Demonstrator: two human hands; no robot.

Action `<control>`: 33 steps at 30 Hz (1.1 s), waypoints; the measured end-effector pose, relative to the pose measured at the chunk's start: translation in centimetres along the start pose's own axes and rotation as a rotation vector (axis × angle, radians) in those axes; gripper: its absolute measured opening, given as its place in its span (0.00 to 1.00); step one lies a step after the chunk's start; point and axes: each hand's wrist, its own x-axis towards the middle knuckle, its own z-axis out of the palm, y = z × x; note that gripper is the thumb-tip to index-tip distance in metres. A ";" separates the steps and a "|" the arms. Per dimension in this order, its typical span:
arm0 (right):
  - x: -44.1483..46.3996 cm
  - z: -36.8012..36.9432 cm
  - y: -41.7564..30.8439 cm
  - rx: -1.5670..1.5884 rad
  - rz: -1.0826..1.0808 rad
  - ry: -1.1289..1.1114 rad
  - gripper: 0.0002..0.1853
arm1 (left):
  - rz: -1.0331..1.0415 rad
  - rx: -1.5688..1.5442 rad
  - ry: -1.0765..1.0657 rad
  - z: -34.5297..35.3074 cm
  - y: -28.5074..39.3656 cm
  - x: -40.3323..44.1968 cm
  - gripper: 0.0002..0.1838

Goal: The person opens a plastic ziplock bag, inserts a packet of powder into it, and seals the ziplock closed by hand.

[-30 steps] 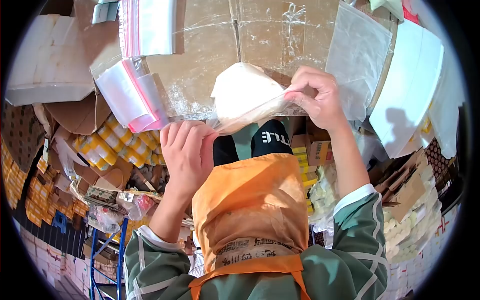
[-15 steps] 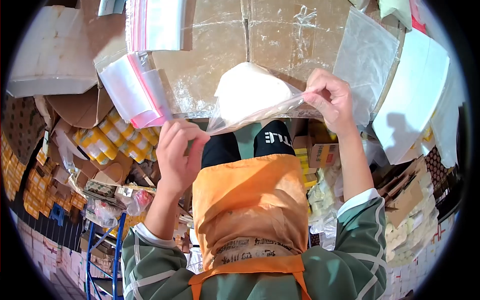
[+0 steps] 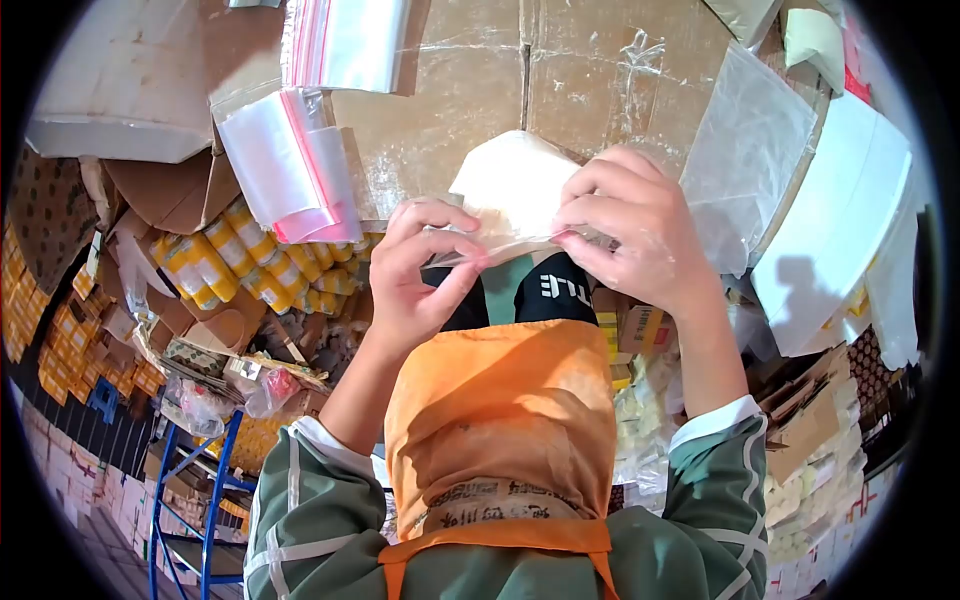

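A clear plastic bag with white contents lies at the near edge of the cardboard surface, its open end toward me. My left hand pinches the left side of the bag's near edge between thumb and fingers. On the other side, my right hand grips that edge, its fingers bunched around the film. The film between the hands looks gathered. Whether the white contents are powder or something solid, I cannot tell.
Left of the bag lie zip bags with pink strips, and a second stack of zip bags is farther back. A flat clear bag rests at right. Yellow-wrapped packs and a blue metal frame stand lower left.
Both hands have come closer together, drawing in the bag's near edge, which was stretched wide between them. The view has shifted slightly.
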 end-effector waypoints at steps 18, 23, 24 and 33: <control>0.9 1.0 -0.7 -0.078 -0.044 -0.014 0.07 | 0.069 0.026 0.012 0.8 0.0 1.0 0.09; 1.8 1.9 -1.5 -0.152 -0.091 -0.093 0.07 | 0.046 0.060 -0.008 0.8 0.3 1.4 0.07; 2.0 2.1 -1.5 -0.133 -0.096 -0.093 0.07 | 0.046 0.055 -0.010 0.8 0.2 1.3 0.07; 1.2 -1.0 0.6 -0.151 -0.005 -0.078 0.07 | -0.034 -0.021 -0.019 -2.1 -0.8 1.0 0.09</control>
